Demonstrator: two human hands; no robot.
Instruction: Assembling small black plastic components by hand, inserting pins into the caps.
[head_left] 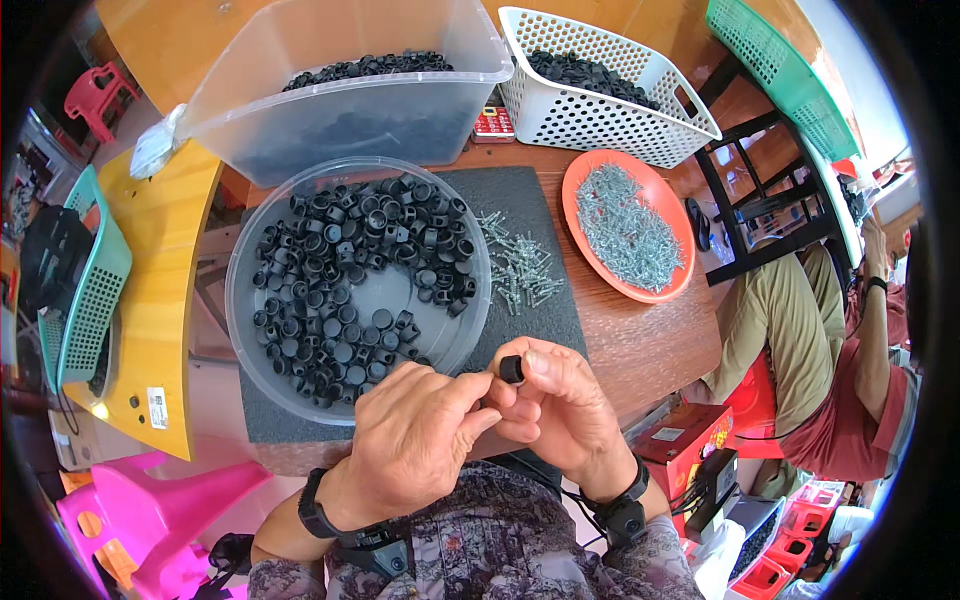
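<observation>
Between the thumb and fingers of my right hand [560, 405] is a small black plastic cap [511, 369]. My left hand [412, 437] is closed in a pinch right beside it, its fingertips meeting the right fingers; what they hold, if anything, is hidden. Just beyond my hands a round clear tub [240, 310] holds many similar black caps, heaped around a bare patch of its bottom. A loose pile of small silvery screws [520, 262] lies to the tub's right on a dark grey mat [530, 340]. More such screws fill an orange plate [683, 225] farther right.
Behind the tub stand a clear plastic bin [330, 120] and a white perforated basket [610, 135], both with black parts. Green baskets [90, 290] flank the workplace. A pink stool [160, 505] is at lower left. Another person [850, 400] sits at the right.
</observation>
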